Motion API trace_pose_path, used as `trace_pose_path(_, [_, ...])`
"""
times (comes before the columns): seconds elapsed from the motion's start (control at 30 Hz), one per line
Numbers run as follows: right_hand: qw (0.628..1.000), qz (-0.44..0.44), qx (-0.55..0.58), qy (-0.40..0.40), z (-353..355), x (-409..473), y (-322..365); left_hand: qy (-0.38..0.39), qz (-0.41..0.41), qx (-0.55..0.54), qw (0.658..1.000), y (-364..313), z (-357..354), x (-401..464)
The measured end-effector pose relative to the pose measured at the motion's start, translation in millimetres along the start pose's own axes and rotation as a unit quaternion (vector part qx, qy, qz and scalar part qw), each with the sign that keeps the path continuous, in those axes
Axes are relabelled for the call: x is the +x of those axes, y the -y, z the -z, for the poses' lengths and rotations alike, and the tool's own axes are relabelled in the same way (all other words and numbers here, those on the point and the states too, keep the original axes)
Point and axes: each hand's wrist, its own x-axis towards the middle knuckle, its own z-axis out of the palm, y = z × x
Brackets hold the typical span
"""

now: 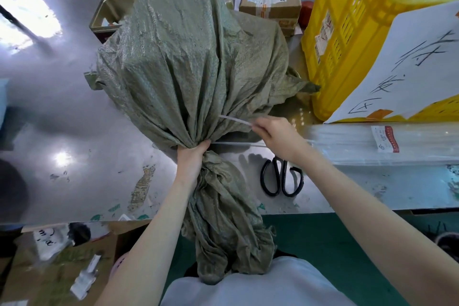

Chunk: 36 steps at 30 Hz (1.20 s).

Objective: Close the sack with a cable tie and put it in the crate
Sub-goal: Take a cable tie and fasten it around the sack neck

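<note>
The left grip (192, 156) is wrapped tight around the gathered neck of the green woven sack (188, 64), fingers curled round the bunched cloth just where it narrows. The right grip (275, 136), a little to the right of the left one and near it, pinches a white cable tie (234, 120) between thumb and fingers; one end of the tie runs up and left from that grip across the sack's folds, and a second thin white strand stretches from the neck at the left grip straight toward the right wrist. Whether the tie already circles the neck fully cannot be told, since the left grip hides that spot. Beyond both grips the bulging body of the sack stands on the shiny metal table (49, 97); below the left grip the loose mouth of the sack hangs over the table edge toward the person's white shirt. Just below the right grip lie black-handled scissors (282, 177) flat on the table. To the right of that grip rests a clear pack of long white ties (372, 144), and above it stands the yellow crate (347, 20) with a hand-lettered paper sheet (409, 62) leaning on it. Beyond the sack sits a taped cardboard box (270, 0)
</note>
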Motion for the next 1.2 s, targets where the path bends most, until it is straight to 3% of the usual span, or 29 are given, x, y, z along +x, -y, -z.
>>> trace_pose_path(0.23, [0.993, -0.076, -0.029, 0.087, -18.4, -8.9, -16.9, 0.057, 0.018, -0.035, 0.998, -4.4, 5.3, -2.1])
trace_pose_path(0.4, [0.981, -0.047, -0.114, 0.149, -15.7, -5.2, -12.5, 0.048, 0.027, -0.058, 0.997, -4.3, 4.7, -5.1])
trace_pose_path(0.53, [0.964, -0.023, -0.217, 0.149, -13.3, 1.3, 8.4, 0.044, 0.015, -0.035, 0.998, -3.8, 4.9, -5.0])
trace_pose_path(0.77, [0.943, 0.043, -0.303, 0.129, -12.7, 6.5, 37.8, 0.084, 0.019, -0.003, 0.996, -8.2, 13.7, -3.0])
trace_pose_path(0.87, [0.942, 0.045, -0.297, 0.149, -14.5, 4.2, 44.7, 0.097, 0.056, -0.063, 0.992, -12.6, 11.6, -7.3])
trace_pose_path(1.0, [0.936, -0.048, -0.271, 0.220, -13.1, -1.6, 34.8, 0.065, 0.074, -0.072, 0.993, -15.9, 10.5, -9.8])
trace_pose_path(1.13, [0.955, -0.117, -0.084, 0.260, -8.9, -0.4, 26.9, 0.089, 0.071, -0.041, 0.993, -14.8, 12.7, -11.4])
trace_pose_path(1.2, [0.958, -0.124, -0.042, 0.256, -7.6, 4.2, 30.3, 0.110, 0.071, -0.009, 0.991, -16.6, 15.9, -11.2])
